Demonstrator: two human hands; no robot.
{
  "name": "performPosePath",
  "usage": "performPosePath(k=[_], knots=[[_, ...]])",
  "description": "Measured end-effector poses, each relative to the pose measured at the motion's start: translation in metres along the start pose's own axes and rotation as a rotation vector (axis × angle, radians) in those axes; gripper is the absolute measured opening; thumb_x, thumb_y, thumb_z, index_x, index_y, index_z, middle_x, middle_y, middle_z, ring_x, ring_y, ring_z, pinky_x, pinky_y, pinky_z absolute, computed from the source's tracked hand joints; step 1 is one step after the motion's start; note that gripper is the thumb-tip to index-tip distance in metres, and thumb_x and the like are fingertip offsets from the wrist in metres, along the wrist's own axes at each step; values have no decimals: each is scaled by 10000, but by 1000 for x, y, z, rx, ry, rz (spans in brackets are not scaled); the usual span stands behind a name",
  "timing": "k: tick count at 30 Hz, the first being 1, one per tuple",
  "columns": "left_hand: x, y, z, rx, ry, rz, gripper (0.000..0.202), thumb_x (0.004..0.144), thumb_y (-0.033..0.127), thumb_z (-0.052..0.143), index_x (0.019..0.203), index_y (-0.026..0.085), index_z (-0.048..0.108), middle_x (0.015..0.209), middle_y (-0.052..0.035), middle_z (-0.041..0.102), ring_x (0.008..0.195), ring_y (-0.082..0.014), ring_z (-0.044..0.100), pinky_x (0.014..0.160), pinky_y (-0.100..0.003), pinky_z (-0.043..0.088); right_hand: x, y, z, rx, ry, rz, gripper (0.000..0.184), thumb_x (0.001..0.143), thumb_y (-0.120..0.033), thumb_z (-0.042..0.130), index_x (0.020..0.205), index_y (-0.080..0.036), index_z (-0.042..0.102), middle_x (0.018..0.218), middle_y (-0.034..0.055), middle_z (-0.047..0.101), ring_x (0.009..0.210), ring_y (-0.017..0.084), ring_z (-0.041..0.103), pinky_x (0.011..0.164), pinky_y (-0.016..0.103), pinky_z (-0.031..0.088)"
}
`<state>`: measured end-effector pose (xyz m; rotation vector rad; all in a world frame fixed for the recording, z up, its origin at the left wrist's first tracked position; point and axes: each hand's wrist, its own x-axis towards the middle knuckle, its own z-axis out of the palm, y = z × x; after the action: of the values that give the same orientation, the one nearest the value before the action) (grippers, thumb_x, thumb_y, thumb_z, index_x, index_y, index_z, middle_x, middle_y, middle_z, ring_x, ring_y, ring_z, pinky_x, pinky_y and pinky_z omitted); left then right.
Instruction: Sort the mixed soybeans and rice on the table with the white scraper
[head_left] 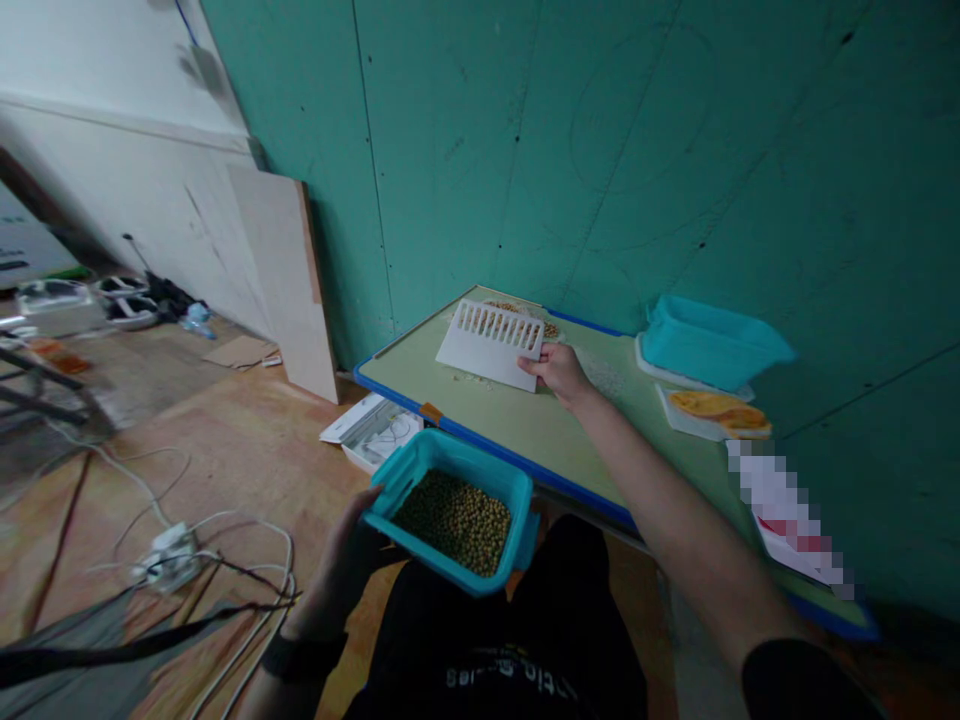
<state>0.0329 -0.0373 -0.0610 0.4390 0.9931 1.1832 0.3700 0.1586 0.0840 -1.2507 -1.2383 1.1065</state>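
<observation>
Left fingers (370, 497) clamp the blue tub (472, 460) — tilting this one-handed hold could spill its beans (457, 520) — while right fingers (553, 358) pinch the slotted white plate (480, 355).

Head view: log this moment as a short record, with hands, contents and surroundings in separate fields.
Left hand: holds the bin by its left side
Right hand: grips the slotted sheet at one corner
Bin contents: round beans
Bin place: over the lap, beside the table
Loose grains: on the table, beyond the sheet's slots
Second bin: on the table, near the wall; contents hidden
</observation>
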Motion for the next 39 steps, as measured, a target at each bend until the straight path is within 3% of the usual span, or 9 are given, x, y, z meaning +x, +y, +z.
performPosePath(k=[3,8,11,15,20,29,34,39], knots=[[-6,6,9,4,7,-20,431,760,459,904,1132,276,787,957,-62,840,885,-323,799,724,-419,681,-2,-3,2,6,-4,10,272,607,-205,937,816,-140,775,855,78,839,783,216,784,788,370,652],[-9,18,16,55,76,-9,450,752,601,878,1038,263,804,941,-70,848,876,-333,798,697,-434,687,-7,-8,7,1,-4,43,212,636,-143,899,811,-136,779,859,77,837,826,224,795,836,390,649],[-7,27,15,74,114,53,458,733,599,890,1048,281,794,954,-53,849,880,-328,796,694,-440,685,-10,-11,10,-13,-13,51,235,638,-163,916,829,-130,783,915,100,848,884,250,808,864,416,650],[-2,41,14,113,124,-18,541,654,655,911,988,244,802,896,-84,834,808,-313,770,677,-442,684,-12,-13,14,-12,-29,48,246,642,-169,919,846,-128,788,948,113,854,920,258,812,898,434,648],[3,51,16,110,151,45,573,583,654,945,976,266,791,850,-58,816,753,-292,743,666,-455,689,-15,-14,18,-25,-55,37,240,644,-187,933,827,-131,790,911,110,852,894,257,810,886,445,656],[7,68,28,130,119,-34,534,671,629,875,1004,220,788,918,-104,844,805,-311,749,702,-460,682,-30,-8,22,-3,-88,29,336,620,-284,964,870,-122,807,913,121,857,828,258,807,809,436,670],[6,75,34,153,95,-24,540,626,642,888,948,216,806,857,-95,811,778,-293,712,693,-436,665,-57,-5,26,-86,-76,-86,356,645,-357,941,899,-135,829,942,136,868,804,272,818,792,429,674],[10,74,34,186,77,-49,632,667,696,844,1060,200,826,909,-116,819,843,-317,734,705,-428,650,-112,-6,38,-310,-54,-323,231,877,-338,758,1003,-174,861,1043,126,873,961,301,840,858,409,672]])
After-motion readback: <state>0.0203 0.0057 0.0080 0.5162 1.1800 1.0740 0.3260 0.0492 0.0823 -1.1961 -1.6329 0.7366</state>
